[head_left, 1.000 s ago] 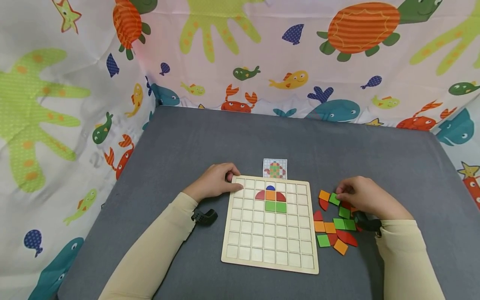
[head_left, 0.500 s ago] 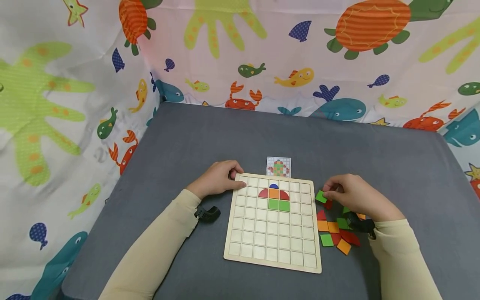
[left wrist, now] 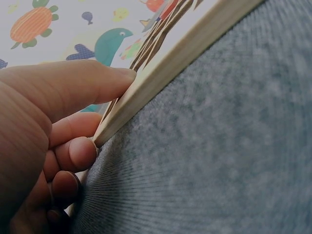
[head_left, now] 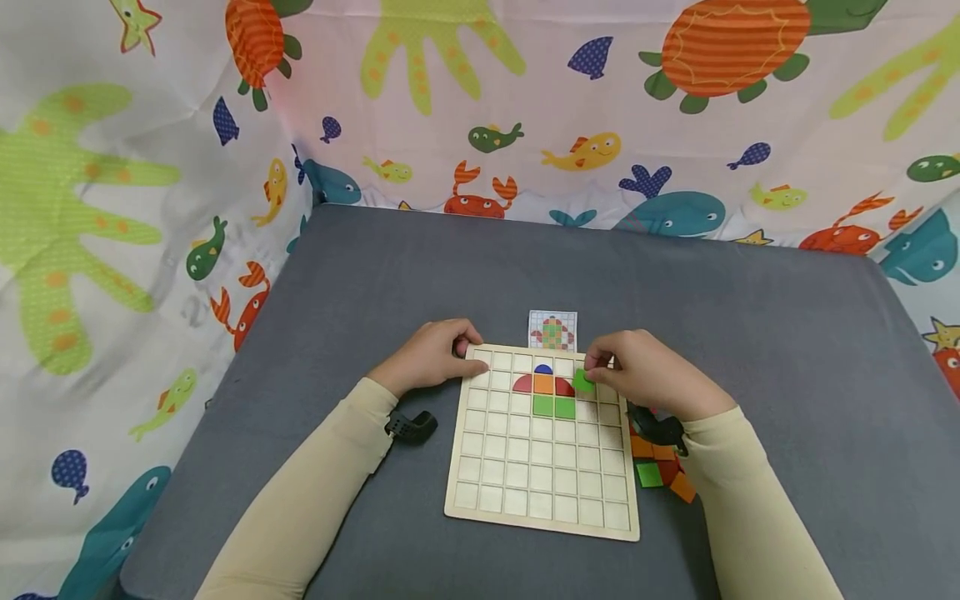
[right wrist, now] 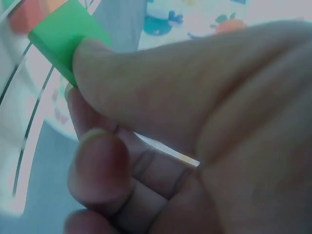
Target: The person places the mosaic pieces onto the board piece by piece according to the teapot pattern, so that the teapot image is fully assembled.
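Note:
A pale wooden grid board (head_left: 517,502) lies flat on the grey table. My left hand (head_left: 430,358) holds its far left corner, the thumb on the frame and the other fingers curled at the edge, as the left wrist view shows. Above the board's upper right part, my right hand (head_left: 651,375) pinches a green square tile (head_left: 582,382) between thumb and fingertips. The tile (right wrist: 66,34) looks tilted in the right wrist view. In the grid sit a blue half-round piece (head_left: 543,368), an orange square (head_left: 543,383), red curved pieces (head_left: 522,383) either side of it, and two green squares (head_left: 553,407) below.
A small printed card (head_left: 552,328) with a coloured grid pattern lies just beyond the board. Loose tiles (head_left: 649,474) in green, orange and red lie right of the board, partly hidden under my right forearm. A patterned cloth (head_left: 420,150) hangs behind the table.
My right hand has carried the green square from the loose tiles leftward to over the board's upper right cells. My left hand has stayed at the board's corner.

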A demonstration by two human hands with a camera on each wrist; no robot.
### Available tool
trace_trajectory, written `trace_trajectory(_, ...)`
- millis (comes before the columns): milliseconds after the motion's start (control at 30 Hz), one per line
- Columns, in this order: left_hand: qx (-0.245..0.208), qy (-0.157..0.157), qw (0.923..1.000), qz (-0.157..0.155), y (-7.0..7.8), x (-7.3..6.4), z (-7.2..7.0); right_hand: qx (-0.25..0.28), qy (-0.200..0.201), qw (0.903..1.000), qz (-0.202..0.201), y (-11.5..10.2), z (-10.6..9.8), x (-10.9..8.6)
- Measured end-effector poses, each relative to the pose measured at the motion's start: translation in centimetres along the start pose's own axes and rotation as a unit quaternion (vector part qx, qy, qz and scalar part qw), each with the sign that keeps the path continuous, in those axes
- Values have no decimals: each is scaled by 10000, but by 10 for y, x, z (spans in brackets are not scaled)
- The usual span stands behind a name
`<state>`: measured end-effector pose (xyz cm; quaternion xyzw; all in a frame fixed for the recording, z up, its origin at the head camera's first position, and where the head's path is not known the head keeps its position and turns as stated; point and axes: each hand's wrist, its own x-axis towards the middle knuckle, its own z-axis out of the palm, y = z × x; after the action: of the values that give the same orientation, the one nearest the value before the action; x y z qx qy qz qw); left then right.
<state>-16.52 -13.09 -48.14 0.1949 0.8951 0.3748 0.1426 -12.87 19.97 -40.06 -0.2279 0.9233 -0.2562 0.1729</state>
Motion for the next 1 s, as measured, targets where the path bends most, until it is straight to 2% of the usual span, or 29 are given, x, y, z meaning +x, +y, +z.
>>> trace_trajectory(300,7,38,10000,24,0,0,-1,55,-152,9983,-553,-23,12,21)
trace_trajectory(667,22,-46,10000,-55,0,-2,-1,170,-60,9968,-775,-37,35,28)
trace_trajectory(1000,47,-9,10000,-3,2,0,-1,290,-97,9954,-904,-39,46,33)
